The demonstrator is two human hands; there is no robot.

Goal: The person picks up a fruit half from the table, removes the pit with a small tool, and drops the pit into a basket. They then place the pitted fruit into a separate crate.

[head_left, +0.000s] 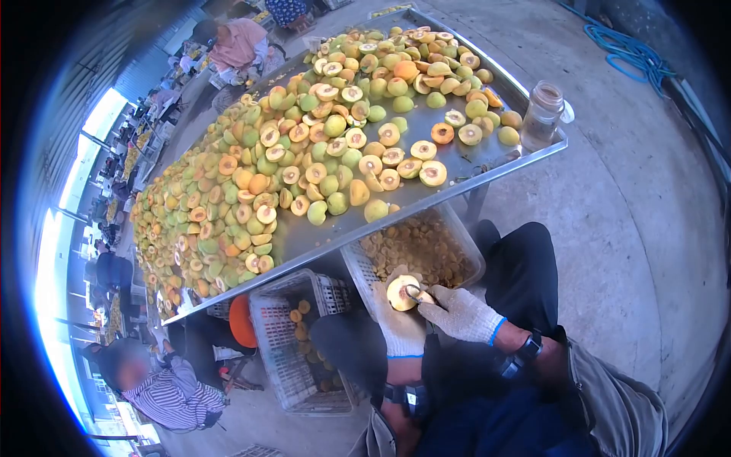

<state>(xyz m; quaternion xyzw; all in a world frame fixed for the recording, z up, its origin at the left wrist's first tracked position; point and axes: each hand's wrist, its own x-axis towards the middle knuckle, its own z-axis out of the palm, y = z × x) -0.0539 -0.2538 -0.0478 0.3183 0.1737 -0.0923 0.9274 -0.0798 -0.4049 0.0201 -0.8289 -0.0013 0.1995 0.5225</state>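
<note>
My left hand (401, 329), in a white knit glove, is closed around a peach half (399, 295), cut face up. My right hand (463, 314), gloved the same way, grips a small pitting tool (415, 291). Its metal tip touches the middle of the cut face; most of its handle is hidden by my fingers. Both hands are above my lap, at the near edge of a plastic crate (477, 268) that holds brown pits and scraps (419, 247). Beyond it, many halved peaches (312, 171) are heaped on a metal table (312, 238).
A clear jar (542, 114) stands on the table's right corner. Left of my knee, another crate (266, 358) holds some peach halves. A person in stripes (175, 392) sits at the left; another in pink (237, 42) is across the table. A blue hose (628, 49) lies on the floor.
</note>
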